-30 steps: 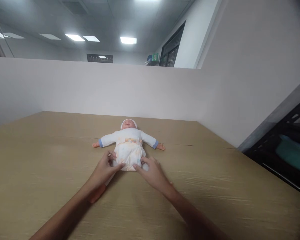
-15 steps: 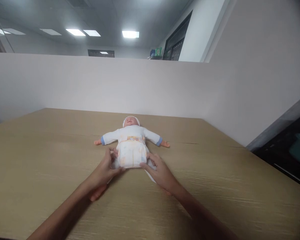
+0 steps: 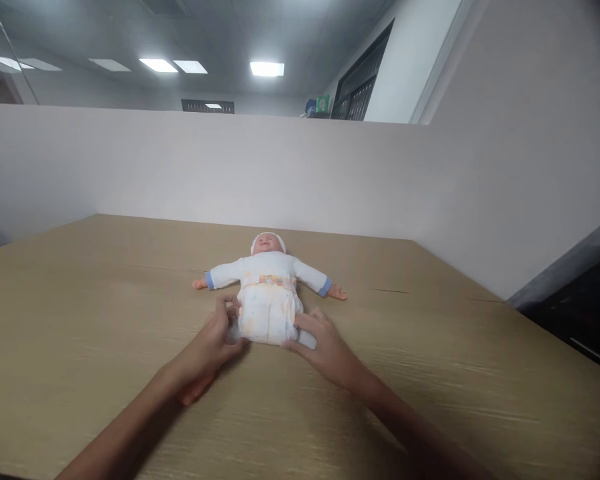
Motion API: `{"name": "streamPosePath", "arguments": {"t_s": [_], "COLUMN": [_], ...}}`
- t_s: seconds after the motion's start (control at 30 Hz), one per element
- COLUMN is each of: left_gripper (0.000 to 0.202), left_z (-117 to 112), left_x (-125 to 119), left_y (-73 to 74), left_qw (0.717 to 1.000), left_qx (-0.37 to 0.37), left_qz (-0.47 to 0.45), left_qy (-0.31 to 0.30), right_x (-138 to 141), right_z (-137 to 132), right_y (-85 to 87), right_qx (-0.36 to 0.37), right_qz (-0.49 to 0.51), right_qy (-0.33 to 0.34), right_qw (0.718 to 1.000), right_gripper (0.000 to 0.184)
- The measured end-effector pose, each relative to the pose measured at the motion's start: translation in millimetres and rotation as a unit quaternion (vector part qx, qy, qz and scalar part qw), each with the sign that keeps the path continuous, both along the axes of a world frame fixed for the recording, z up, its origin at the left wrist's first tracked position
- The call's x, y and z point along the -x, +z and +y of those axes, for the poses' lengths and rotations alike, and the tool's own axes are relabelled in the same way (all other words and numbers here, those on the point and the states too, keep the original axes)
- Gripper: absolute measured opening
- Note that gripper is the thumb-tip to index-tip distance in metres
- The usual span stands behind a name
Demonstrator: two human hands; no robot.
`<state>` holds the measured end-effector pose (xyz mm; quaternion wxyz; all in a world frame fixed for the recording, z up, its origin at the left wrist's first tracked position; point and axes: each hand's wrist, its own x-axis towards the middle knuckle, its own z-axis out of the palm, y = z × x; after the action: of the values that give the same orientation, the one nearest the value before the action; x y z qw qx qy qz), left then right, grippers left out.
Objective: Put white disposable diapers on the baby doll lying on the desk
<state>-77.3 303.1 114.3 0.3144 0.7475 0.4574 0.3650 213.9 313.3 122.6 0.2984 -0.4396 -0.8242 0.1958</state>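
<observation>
A baby doll [image 3: 270,266] in a white top with blue cuffs lies on its back, arms spread and head toward the wall. Around its hips is a white diaper [image 3: 268,313] with pale prints and an orange-patterned waistband. My left hand [image 3: 214,341] grips the diaper's lower left edge, thumb at the bottom corner and fingers along the side. On the opposite edge, my right hand [image 3: 325,348] pinches the diaper between thumb and fingers. The doll's legs are mostly hidden by my hands and forearms; one foot [image 3: 193,392] shows under my left wrist.
The doll rests on a wide wood-grain table [image 3: 430,373]. A low white wall [image 3: 260,167] stands behind it, with a glazed opening above. A dark object [image 3: 575,300] is beyond the right table edge.
The view has shifted slightly, so the doll appears a little farther right. My right fingers have shifted along the diaper's edge, and the doll's foot near that wrist is now hidden.
</observation>
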Motion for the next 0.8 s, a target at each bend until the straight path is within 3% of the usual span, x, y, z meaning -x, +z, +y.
{"name": "streamPosePath", "arguments": {"t_s": [0.27,0.5,0.63,0.8], "left_gripper": [0.059,0.058,0.056,0.062], "left_z": [0.2,-1.7,-4.5,-2.0], "left_x": [0.8,-0.6,-3.0,-0.8], "left_y": [0.9,2.9,7.0,0.9], "left_qw": [1.0,0.999,0.998,0.996], "left_qx": [0.01,0.025,0.033,0.047], "left_qz": [-0.008,-0.04,-0.05,-0.067], "left_qy": [-0.011,-0.025,-0.015,-0.021], "right_x": [-3.5,-3.3,-2.7,-0.4], "right_z": [2.6,0.8,0.7,1.1], "right_y": [-6.8,-2.4,1.4,0.8], "right_qx": [-0.027,-0.026,-0.023,-0.023], "right_qz": [-0.044,-0.063,-0.07,-0.069], "right_qy": [-0.001,0.015,0.038,0.027], "right_qw": [0.999,0.998,0.997,0.997], "right_gripper": [0.014,0.015,0.022,0.027]}}
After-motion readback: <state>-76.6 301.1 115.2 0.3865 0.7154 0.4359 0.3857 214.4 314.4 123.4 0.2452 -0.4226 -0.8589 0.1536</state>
